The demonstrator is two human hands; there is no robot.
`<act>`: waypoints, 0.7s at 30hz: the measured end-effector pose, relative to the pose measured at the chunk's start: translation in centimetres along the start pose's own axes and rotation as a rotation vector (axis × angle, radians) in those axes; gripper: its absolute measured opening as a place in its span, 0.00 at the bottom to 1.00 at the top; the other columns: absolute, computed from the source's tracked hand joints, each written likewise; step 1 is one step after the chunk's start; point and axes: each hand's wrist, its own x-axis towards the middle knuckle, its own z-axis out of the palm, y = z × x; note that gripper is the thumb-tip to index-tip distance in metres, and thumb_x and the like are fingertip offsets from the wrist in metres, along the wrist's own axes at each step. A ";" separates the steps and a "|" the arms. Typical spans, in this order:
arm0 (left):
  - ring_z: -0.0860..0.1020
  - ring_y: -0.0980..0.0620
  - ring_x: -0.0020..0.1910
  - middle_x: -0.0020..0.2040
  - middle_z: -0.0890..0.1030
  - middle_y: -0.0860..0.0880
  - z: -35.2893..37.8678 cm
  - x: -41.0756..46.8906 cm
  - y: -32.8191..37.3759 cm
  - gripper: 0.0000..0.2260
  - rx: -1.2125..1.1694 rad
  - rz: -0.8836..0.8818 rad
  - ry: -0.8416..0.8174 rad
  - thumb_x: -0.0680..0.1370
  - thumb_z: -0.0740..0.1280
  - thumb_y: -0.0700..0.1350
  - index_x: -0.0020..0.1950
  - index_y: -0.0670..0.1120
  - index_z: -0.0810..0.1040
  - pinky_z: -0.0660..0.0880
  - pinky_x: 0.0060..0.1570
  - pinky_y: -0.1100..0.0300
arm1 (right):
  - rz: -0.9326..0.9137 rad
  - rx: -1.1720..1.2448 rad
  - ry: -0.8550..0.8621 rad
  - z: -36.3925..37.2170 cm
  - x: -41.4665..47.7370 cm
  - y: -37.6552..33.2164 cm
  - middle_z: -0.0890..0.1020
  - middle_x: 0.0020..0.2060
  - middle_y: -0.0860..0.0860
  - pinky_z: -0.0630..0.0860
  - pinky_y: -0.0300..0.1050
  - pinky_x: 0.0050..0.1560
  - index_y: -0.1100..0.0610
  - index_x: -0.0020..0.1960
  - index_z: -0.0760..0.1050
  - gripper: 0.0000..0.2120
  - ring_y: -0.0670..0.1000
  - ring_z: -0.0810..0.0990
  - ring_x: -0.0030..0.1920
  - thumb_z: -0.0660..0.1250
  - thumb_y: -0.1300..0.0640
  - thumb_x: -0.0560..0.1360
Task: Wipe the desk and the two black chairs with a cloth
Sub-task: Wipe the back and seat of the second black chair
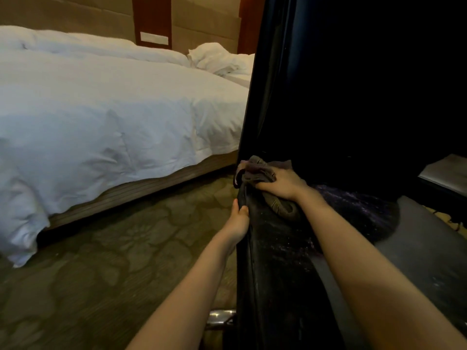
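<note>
A black chair (316,102) fills the right half of the view, its tall back rising to the top and its dusty seat (285,251) below. My left hand (238,218) grips the chair's left edge, fingers curled round it. My right hand (283,184) holds a crumpled grey-brown cloth (255,170) and presses it where the seat meets the back, near the left edge. Part of the cloth (280,207) hangs out under my wrist. No desk or second chair can be made out.
A bed with a white duvet (101,117) stands at the left, close to the chair. Patterned carpet (113,261) lies between them. A shiny metal chair base (219,317) shows at the bottom. A pale flat object (444,170) sits at the right edge.
</note>
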 end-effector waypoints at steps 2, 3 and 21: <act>0.62 0.44 0.71 0.75 0.57 0.45 -0.1 -0.2 0.4 0.23 0.001 -0.018 -0.013 0.83 0.45 0.51 0.77 0.54 0.41 0.60 0.71 0.50 | -0.005 0.017 0.012 0.8 0.0 -0.2 0.76 0.64 0.52 0.74 0.50 0.58 0.44 0.67 0.71 0.25 0.56 0.75 0.61 0.65 0.39 0.71; 0.62 0.44 0.71 0.75 0.57 0.45 -0.2 -0.2 0.4 0.23 0.004 -0.017 -0.020 0.83 0.45 0.51 0.77 0.53 0.40 0.61 0.69 0.52 | 0.009 0.039 0.018 0.7 0.0 -0.3 0.77 0.62 0.53 0.75 0.48 0.57 0.46 0.66 0.73 0.23 0.56 0.76 0.59 0.65 0.40 0.72; 0.73 0.46 0.62 0.69 0.70 0.46 -3.2 -5.5 0.3 0.23 0.058 -0.190 0.056 0.82 0.53 0.51 0.76 0.58 0.50 0.61 0.64 0.39 | 0.104 0.082 0.069 0.9 -0.4 1.4 0.76 0.63 0.55 0.72 0.51 0.61 0.44 0.67 0.71 0.23 0.59 0.74 0.62 0.64 0.43 0.73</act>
